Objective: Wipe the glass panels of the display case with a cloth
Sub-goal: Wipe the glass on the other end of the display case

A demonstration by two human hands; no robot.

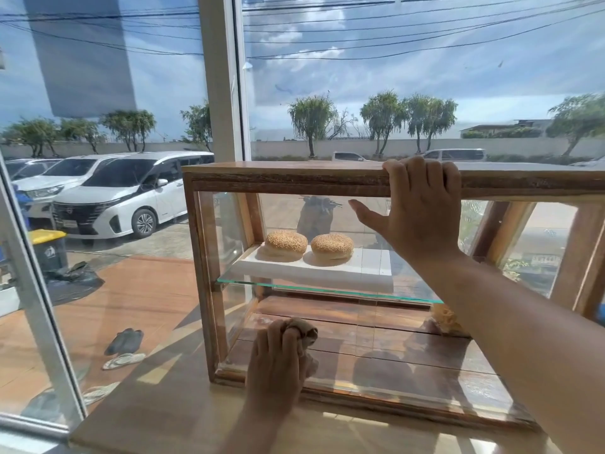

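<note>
While the left hand (278, 362) presses a bunched grey-brown cloth (306, 332) against the lower left corner of the front glass panel (360, 329), the right hand (422, 204), fingers spread and curled over the top rail, steadies the wooden-framed glass display case (278, 178); the wipe probably goes best in overlapping strokes running out from the left hand toward the right forearm. Between the hands, two sesame buns (309, 245) sit on a white board, and the case stands on a pale wooden surface (157, 417) beside large windows (98, 126) facing parked cars.
</note>
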